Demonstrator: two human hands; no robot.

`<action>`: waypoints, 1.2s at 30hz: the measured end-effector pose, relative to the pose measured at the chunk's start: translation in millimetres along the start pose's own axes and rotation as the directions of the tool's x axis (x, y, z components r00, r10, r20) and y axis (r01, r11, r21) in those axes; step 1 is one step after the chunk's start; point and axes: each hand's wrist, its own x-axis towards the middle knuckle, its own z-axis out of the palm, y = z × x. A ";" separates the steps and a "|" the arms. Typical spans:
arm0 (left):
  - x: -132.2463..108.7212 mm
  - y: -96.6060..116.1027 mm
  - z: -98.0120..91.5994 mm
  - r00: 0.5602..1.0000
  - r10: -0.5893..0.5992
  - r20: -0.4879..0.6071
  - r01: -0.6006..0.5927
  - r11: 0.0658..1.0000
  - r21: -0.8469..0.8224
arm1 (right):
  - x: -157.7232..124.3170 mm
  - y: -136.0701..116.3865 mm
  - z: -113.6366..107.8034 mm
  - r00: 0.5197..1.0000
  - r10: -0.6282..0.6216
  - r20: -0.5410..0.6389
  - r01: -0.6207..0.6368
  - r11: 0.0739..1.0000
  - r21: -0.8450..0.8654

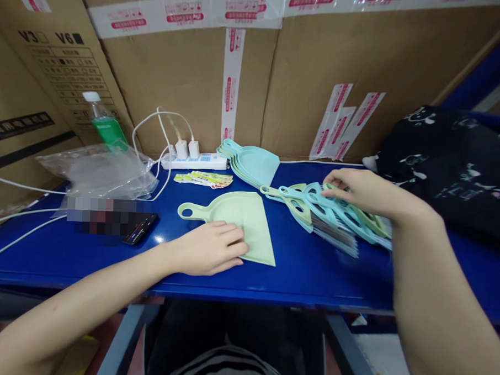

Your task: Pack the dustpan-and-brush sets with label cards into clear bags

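Note:
A pale green dustpan [252, 221] lies on the blue table in front of me, its looped handle pointing left. My left hand [216, 247] is over its near side, fingers curled inside the pan and thumb at the near edge. Off to the right, several small hand brushes [307, 201] in light blue and green lie in an overlapping row, their bristles pointing right and toward me. My right hand [349, 186] reaches over the row, fingers closed at the handle end of a green brush [330, 188]. Its fingertips are partly hidden.
Nested dustpans [257, 163] lie behind the green one. Left of them are a power strip [195, 162] with chargers, small printed packets [204, 179], a phone [141, 228], a plastic bag [105, 170] and a bottle [106, 123]. A black patterned cloth item [445, 168] sits right, cardboard [188, 85] behind.

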 end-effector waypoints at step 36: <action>-0.3 1.6 5.0 0.999 0.014 -0.046 -0.010 0.996 0.091 | -2.5 -88.2 79.7 0.593 -0.799 -0.098 0.745 0.591 -0.308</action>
